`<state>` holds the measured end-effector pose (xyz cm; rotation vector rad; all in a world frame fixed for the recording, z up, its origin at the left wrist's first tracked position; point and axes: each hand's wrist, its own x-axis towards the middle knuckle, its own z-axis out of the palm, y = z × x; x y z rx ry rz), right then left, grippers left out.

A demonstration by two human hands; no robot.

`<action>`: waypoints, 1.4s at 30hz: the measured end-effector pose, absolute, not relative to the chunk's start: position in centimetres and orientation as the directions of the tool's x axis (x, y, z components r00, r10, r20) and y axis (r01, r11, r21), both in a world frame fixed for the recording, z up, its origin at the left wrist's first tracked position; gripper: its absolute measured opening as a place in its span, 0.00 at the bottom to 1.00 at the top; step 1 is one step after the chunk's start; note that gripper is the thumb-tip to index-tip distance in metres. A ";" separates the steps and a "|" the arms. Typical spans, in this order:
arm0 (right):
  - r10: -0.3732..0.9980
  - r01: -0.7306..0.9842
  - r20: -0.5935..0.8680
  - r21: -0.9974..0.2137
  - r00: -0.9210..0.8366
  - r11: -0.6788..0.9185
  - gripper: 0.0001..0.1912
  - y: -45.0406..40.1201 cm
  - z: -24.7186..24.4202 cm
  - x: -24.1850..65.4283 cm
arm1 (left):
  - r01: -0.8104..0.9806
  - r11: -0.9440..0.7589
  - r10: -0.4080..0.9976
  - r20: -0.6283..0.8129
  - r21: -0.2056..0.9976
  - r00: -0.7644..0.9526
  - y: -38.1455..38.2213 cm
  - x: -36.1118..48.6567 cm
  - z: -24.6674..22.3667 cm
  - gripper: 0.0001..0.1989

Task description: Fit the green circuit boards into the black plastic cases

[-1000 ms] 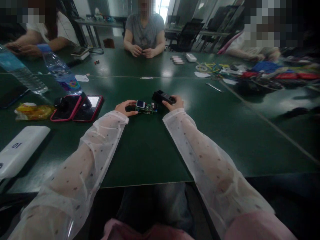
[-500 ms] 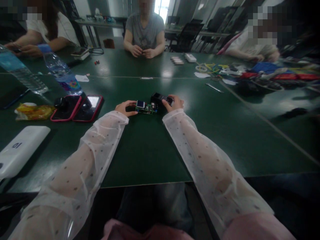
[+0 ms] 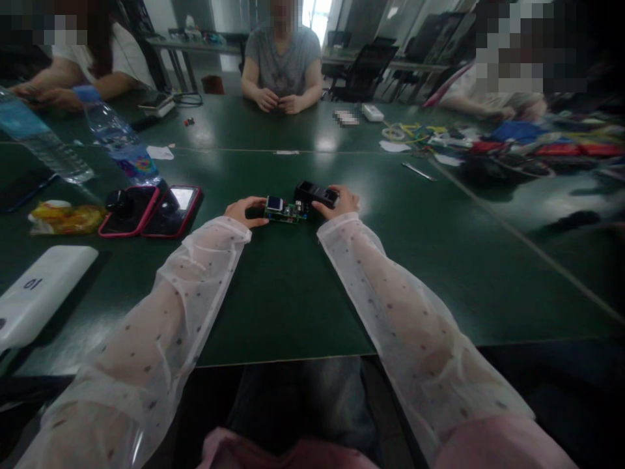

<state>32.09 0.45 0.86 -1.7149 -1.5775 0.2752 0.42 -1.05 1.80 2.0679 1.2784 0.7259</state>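
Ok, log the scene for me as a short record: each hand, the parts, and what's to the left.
Left hand: holds the green circuit board by its left end
Right hand: grips the black case
Board to case: close together; contact unclear
Board's screen: at its left end, facing up
Left side: yellow wrapper, white rounded block, blue-capped bottle
Surface: green table

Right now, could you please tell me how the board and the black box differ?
The board is green with exposed components; the box has a black casing. The left hand holds the board, the right hand the box. Both look roughly rectangular.
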 end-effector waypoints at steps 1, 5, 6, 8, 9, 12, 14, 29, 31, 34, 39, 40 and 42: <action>0.920 0.752 0.329 -0.656 0.212 0.061 0.33 0.5 0.8 32.1 | 0.586 -0.365 0.910 0.145 0.723 0.389 -1.0 0.4 1.7 0.37; 0.923 0.760 0.313 -0.649 0.222 0.037 0.34 0.6 0.7 32.2 | 0.569 -0.365 0.909 0.149 0.737 0.390 -1.1 0.5 1.7 0.37; 0.923 0.760 0.313 -0.649 0.223 0.036 0.34 0.6 0.7 32.2 | 0.565 -0.362 0.910 0.150 0.741 0.387 -1.1 0.5 1.7 0.37; 0.924 0.756 0.311 -0.654 0.221 0.039 0.34 0.6 0.7 32.3 | 0.556 -0.357 0.912 0.150 0.751 0.383 -1.3 0.6 1.9 0.37; 0.925 0.753 0.309 -0.656 0.220 0.040 0.33 0.6 0.7 32.3 | 0.551 -0.356 0.911 0.149 0.755 0.384 -1.3 0.6 2.0 0.37; 0.932 0.755 0.300 -0.654 0.205 0.044 0.32 0.8 0.5 32.4 | 0.544 -0.348 0.912 0.143 0.763 0.383 -1.5 0.7 2.4 0.38; 0.934 0.763 0.297 -0.645 0.198 0.043 0.33 0.9 0.5 32.5 | 0.542 -0.340 0.915 0.138 0.769 0.379 -1.7 0.8 2.7 0.38; 0.889 0.764 0.424 -0.627 0.173 0.151 0.31 -0.9 2.5 31.8 | 0.528 -0.326 0.919 0.131 0.784 0.372 -1.9 0.9 2.9 0.35; 0.891 0.735 0.445 -0.634 0.094 0.239 0.33 -2.0 3.7 31.2 | 0.543 -0.328 0.922 0.136 0.773 0.363 -1.5 0.7 2.4 0.36; 0.890 0.701 0.457 -0.633 -0.002 0.327 0.34 -3.5 5.0 29.9 | 0.559 -0.339 0.923 0.151 0.757 0.354 -1.2 0.6 1.8 0.37; 0.880 0.683 0.453 -0.597 -0.145 0.420 0.32 -4.2 4.8 28.2 | 0.588 -0.314 0.930 0.117 0.746 0.348 -0.9 0.5 1.5 0.41; 0.877 0.677 0.453 -0.597 -0.159 0.431 0.32 -4.2 4.6 28.1 | 0.591 -0.309 0.933 0.116 0.746 0.341 -0.8 0.5 1.5 0.41; 0.876 0.663 0.449 -0.605 -0.173 0.441 0.32 -4.0 4.2 28.1 | 0.591 -0.314 0.932 0.124 0.743 0.340 -0.7 0.4 1.5 0.41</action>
